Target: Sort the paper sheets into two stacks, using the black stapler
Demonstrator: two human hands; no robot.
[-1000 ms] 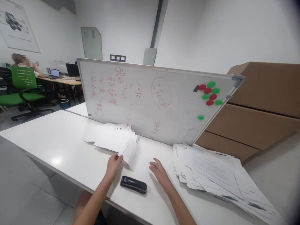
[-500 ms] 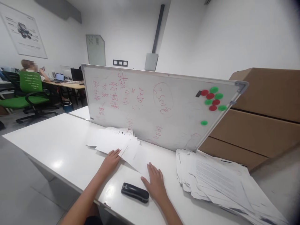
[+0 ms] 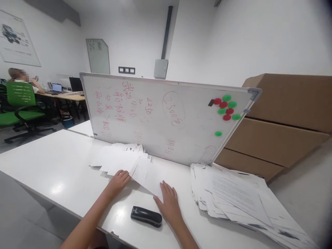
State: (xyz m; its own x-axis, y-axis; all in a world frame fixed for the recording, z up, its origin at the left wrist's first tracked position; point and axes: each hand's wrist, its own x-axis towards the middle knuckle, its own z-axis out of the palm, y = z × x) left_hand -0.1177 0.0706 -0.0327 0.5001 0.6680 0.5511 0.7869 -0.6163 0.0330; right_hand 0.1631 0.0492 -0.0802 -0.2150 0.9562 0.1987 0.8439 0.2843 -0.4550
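Observation:
A white sheet of paper (image 3: 145,174) lies in front of me, overlapping a loose pile of papers (image 3: 114,159). My left hand (image 3: 119,181) is at the sheet's left end, its fingers bent and close together on the edge. At the right end, my right hand (image 3: 169,204) has its fingers stretched out along the paper's edge, with the thumb apart near the corner. Between my forearms a black stapler (image 3: 146,217) rests on the white table (image 3: 64,162), touched by neither hand.
A whiteboard (image 3: 155,121) with red writing and round magnets stands behind the papers. To the right lies a large stack of papers (image 3: 233,197), with cardboard boxes (image 3: 282,103) beyond. A person sits at a desk at far left, by a green chair (image 3: 20,100).
My left fingers have drawn in and bent at the sheet's edge. The right hand stays by the sheet's right end. The whole view has shifted slightly, moving things leftward.

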